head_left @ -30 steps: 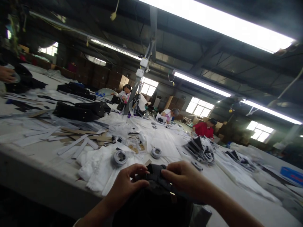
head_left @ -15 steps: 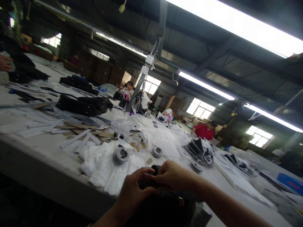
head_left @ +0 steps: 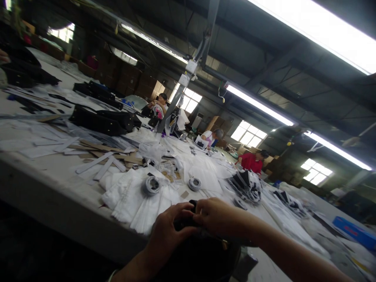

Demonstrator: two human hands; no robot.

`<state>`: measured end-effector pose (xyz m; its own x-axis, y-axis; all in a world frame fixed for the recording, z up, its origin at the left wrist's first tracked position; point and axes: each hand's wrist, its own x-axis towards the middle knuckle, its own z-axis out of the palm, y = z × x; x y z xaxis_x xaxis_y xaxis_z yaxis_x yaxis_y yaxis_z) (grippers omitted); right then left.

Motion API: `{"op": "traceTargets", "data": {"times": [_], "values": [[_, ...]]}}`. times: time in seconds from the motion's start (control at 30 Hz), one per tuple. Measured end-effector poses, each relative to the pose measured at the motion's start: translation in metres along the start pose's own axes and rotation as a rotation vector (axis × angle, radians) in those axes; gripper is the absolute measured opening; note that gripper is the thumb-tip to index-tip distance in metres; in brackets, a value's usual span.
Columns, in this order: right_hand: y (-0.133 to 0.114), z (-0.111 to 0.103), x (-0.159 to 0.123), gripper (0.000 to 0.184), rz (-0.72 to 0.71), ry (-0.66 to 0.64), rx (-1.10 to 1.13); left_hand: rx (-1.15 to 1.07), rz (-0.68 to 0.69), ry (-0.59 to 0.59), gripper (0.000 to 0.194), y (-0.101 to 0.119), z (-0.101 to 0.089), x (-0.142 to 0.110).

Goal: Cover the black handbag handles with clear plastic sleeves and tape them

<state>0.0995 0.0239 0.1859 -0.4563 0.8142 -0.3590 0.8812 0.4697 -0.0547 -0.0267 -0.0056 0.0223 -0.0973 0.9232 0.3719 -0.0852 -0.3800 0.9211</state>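
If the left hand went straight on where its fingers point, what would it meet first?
Most likely the right hand, its fingers close beside those of the left hand at the black item; depth is unclear, so they may already touch.

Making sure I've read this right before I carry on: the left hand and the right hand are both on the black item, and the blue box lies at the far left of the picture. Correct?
Not quite: the head view shows the blue box at the far right. The left hand and the right hand are both on the black item.
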Motion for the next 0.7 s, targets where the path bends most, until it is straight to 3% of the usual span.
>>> {"op": "traceTargets", "data": {"times": [0.1, 0.23, 0.33, 0.43, 0.57, 0.7], "values": [[0.005, 0.0, 0.005, 0.02, 0.023, -0.043, 0.088, 0.006, -0.008, -0.032, 0.052, 0.003, -0.003, 0.001], [0.009, 0.005, 0.011, 0.02, 0.116, -0.175, 0.258, -0.004, -0.023, -0.063, 0.055, 0.008, -0.006, 0.001], [0.01, 0.007, 0.011, 0.02, 0.116, -0.166, 0.344, -0.022, -0.018, -0.085, 0.056, 0.011, -0.008, 0.0], [0.01, 0.006, 0.008, 0.031, 0.06, -0.185, 0.419, -0.025, -0.002, -0.111, 0.059, 0.014, -0.011, -0.001], [0.013, 0.004, 0.006, 0.054, 0.055, -0.324, 0.552, -0.026, 0.003, -0.162, 0.066, 0.018, -0.014, -0.001], [0.016, 0.006, 0.009, 0.056, 0.037, -0.375, 0.658, -0.034, 0.0, -0.174, 0.067, 0.018, -0.015, -0.002]]}}
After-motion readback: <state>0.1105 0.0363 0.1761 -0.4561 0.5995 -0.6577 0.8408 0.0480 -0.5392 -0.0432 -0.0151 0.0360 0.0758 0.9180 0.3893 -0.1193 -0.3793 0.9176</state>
